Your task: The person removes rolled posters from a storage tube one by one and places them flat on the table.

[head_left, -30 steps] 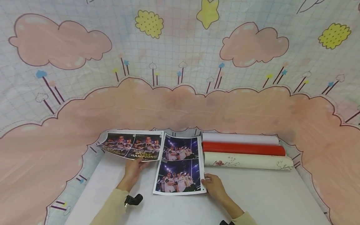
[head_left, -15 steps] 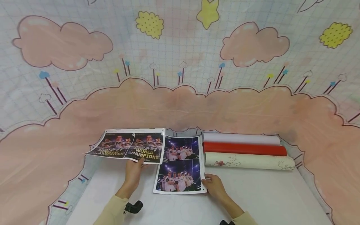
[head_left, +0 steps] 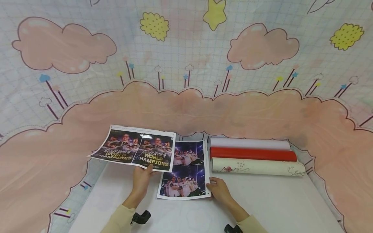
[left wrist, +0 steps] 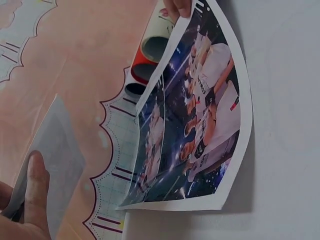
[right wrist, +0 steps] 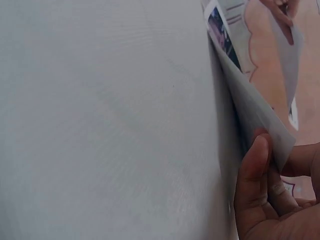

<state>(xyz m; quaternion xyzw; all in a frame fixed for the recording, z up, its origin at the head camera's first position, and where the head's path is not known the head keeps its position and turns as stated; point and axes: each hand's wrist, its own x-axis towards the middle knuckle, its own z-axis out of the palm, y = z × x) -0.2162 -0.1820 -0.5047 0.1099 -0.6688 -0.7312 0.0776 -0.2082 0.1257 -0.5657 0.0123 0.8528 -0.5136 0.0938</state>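
My left hand (head_left: 141, 183) pinches the lower edge of a glossy printed sheet (head_left: 135, 147) with two "World Champions" pictures side by side. That sheet is held up off the table and overlaps the upper left of a second sheet. The second one, a photo print (head_left: 185, 181), has two group pictures, one above the other. By its lower right edge my right hand (head_left: 220, 191) grips it between thumb and fingers. In the left wrist view the photo print (left wrist: 200, 115) bows, its near edge apart from the table. The right wrist view shows its white back (right wrist: 260, 115).
Three rolls lie side by side at the back right: a white roll (head_left: 249, 143), a red roll (head_left: 253, 154) and a cream roll (head_left: 259, 166) with a blossom pattern. Behind the white table (head_left: 262, 200) hangs a patterned cloth (head_left: 186, 110).
The "World Champions" sheet has risen and shifted right, now covering part of the photo print. The photo print and my right hand have moved slightly left. The rolls stay put.
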